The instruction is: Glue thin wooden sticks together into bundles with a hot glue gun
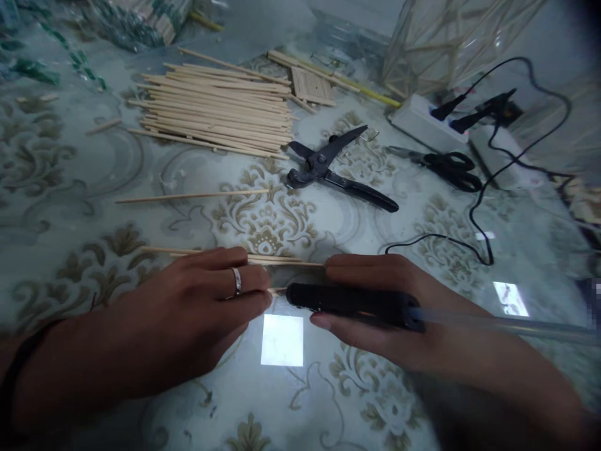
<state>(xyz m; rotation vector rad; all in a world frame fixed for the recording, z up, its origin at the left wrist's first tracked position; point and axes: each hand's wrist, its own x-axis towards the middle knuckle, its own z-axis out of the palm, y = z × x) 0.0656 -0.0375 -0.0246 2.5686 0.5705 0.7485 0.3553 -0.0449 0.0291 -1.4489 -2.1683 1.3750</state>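
Note:
My right hand (389,272) is wrapped round a black hot glue gun (352,304), with a translucent glue stick (493,324) running out of its back end. The gun's tip points left, close to the fingertips of my left hand (201,294), which wears a ring. Those fingers are pressed together on a thin wooden stick (277,290), whose end shows at the gun's tip; the rest of it is hidden. Just beyond both hands, thin wooden sticks (282,258) lie along the patterned tabletop (300,407), partly covered by my left hand. My right fingertips are at their right end.
A pile of wooden sticks (216,109) lies farther back, beside a small stick panel (312,86). A lone stick (192,196), black cutters (322,164) and black scissors (451,168) lie nearer. A power strip (422,122) with a trailing black cord (476,203) sits right.

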